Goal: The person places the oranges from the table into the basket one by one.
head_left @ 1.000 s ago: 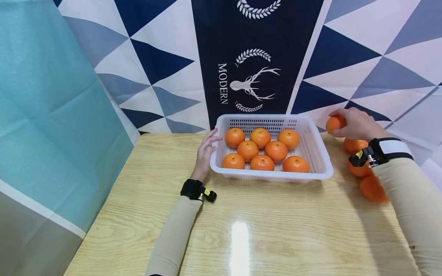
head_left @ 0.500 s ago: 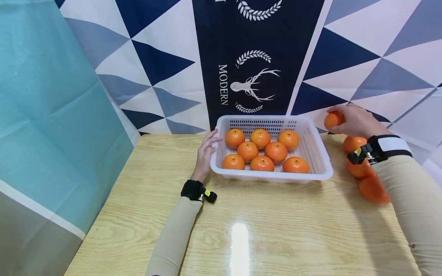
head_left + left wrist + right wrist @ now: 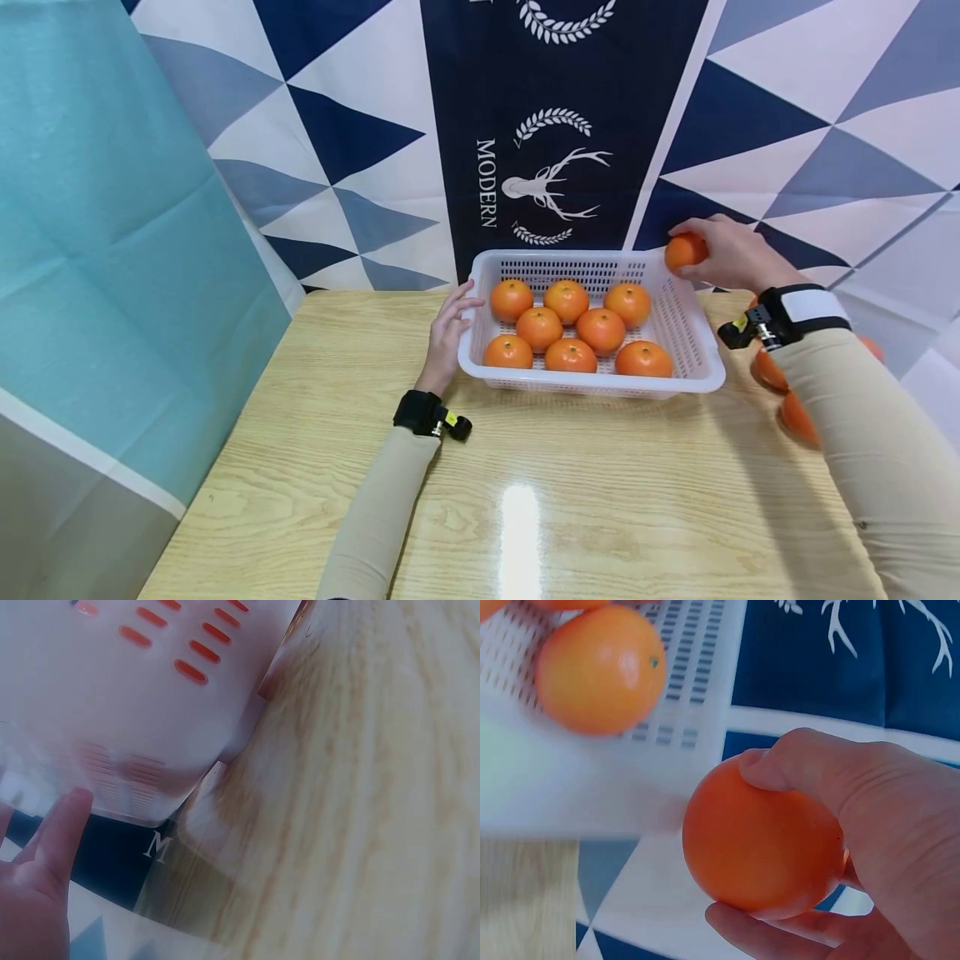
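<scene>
My right hand (image 3: 731, 252) holds an orange (image 3: 684, 252) above the back right corner of a white plastic basket (image 3: 588, 381). The right wrist view shows the thumb on one side of the held orange (image 3: 761, 840) and fingers on the other. Several oranges (image 3: 570, 356) sit inside the basket, mostly towards its left and middle. At the basket's left end, my left hand (image 3: 446, 337) rests on the rim with fingers fairly straight. In the left wrist view, a straight digit (image 3: 66, 832) lies close to the basket's slotted wall (image 3: 112, 697).
More oranges (image 3: 799, 419) lie on the wooden table (image 3: 600, 500) at the right, partly hidden by my right forearm. A patterned cloth (image 3: 360, 167) hangs behind the basket. On the left hangs a teal cloth (image 3: 112, 250).
My right hand has carried the orange leftwards, from beside the basket to over its back right corner. The left hand and the basket have stayed in place.
</scene>
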{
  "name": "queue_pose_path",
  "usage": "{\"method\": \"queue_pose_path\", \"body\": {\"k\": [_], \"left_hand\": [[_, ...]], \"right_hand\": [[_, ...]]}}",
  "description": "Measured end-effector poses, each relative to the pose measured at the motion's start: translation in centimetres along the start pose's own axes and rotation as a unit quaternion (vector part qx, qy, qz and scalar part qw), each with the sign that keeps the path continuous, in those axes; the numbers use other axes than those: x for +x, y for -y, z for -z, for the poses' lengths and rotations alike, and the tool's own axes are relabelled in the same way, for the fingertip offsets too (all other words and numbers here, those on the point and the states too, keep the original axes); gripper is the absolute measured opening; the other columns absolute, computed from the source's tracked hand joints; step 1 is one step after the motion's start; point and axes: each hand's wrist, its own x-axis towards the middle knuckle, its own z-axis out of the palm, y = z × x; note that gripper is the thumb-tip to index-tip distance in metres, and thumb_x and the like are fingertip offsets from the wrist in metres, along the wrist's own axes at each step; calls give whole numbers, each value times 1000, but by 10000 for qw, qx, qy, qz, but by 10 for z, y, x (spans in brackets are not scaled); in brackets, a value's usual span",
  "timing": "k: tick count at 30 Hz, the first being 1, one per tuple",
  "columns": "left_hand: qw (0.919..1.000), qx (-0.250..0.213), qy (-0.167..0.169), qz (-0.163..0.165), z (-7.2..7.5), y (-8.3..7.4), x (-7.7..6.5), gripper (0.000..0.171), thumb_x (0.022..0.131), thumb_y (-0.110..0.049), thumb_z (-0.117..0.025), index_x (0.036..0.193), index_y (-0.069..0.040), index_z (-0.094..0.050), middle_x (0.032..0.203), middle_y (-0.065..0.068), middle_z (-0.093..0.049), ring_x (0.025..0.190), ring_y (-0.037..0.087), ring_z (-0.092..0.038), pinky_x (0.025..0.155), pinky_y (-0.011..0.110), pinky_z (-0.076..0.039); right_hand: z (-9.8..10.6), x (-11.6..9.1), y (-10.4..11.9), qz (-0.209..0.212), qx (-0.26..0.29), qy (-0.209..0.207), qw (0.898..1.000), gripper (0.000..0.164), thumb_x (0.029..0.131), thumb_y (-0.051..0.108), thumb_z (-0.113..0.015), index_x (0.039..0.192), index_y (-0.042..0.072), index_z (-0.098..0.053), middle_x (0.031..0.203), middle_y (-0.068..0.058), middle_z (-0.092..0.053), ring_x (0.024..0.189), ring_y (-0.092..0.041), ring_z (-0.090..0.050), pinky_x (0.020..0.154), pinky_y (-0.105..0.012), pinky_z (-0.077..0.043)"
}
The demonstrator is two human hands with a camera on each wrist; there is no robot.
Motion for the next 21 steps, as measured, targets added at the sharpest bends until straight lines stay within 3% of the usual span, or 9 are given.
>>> {"method": "queue_pose_path", "body": {"k": [5,6,10,11,13,15,17,21], "left_hand": [[9999,125,-56,-1,-1,-3,0,38,104,-14,-55,132,-19,-81,177,-8,-49,172,21,-37,139,51,-38],[9998,179,-80,-10,-3,-13,-4,39,103,-13,-54,132,-16,-81,177,-4,-50,172,24,-38,139,51,-38],[9995,253,-186,-22,-8,-26,-8,39,101,-13,-54,130,-14,-80,176,-2,-52,171,25,-40,137,44,-39],[9995,252,-182,-72,-9,-36,-11,39,101,-13,-53,130,-13,-80,176,0,-52,171,27,-40,138,46,-38],[9993,281,-211,-132,-9,-36,-11,39,102,-15,-54,130,-14,-80,176,0,-53,170,26,-41,137,45,-38],[9992,286,-182,-215,-11,-47,-14,39,103,-15,-52,131,-11,-79,177,5,-51,170,31,-40,138,51,-38],[9992,260,-149,-267,-11,-46,-14,39,105,-16,-52,132,-10,-79,177,7,-50,171,33,-40,138,57,-37],[9998,174,-108,-83,-6,-24,-7,39,105,-14,-53,132,-15,-80,178,-2,-50,172,25,-38,140,58,-34]], "right_hand": [[-5,5,20,199,13,-27,9998,63,102,14,-77,159,3,-53,156,-41,-42,126,-58,-47,106,-73,-55],[-6,6,24,248,6,-25,9997,63,102,14,-78,159,3,-53,156,-41,-43,126,-58,-48,107,-72,-55],[-10,11,39,464,11,-52,9989,64,99,13,-80,157,3,-55,156,-40,-45,126,-56,-51,107,-71,-56],[-11,12,43,518,14,-64,9986,64,99,13,-80,157,3,-56,156,-39,-46,126,-56,-52,107,-70,-57],[-13,14,53,629,39,-83,9980,63,98,13,-80,156,4,-57,155,-38,-48,125,-55,-54,107,-69,-57],[-16,15,62,695,85,-79,9975,63,97,14,-81,155,4,-59,154,-37,-49,125,-54,-55,107,-68,-57],[-19,16,72,742,126,-49,9971,63,97,14,-81,155,5,-59,154,-36,-49,126,-53,-56,108,-67,-57],[-28,21,90,819,220,58,9964,62,98,13,-81,156,6,-59,154,-35,-50,127,-52,-56,109,-66,-57]]}}
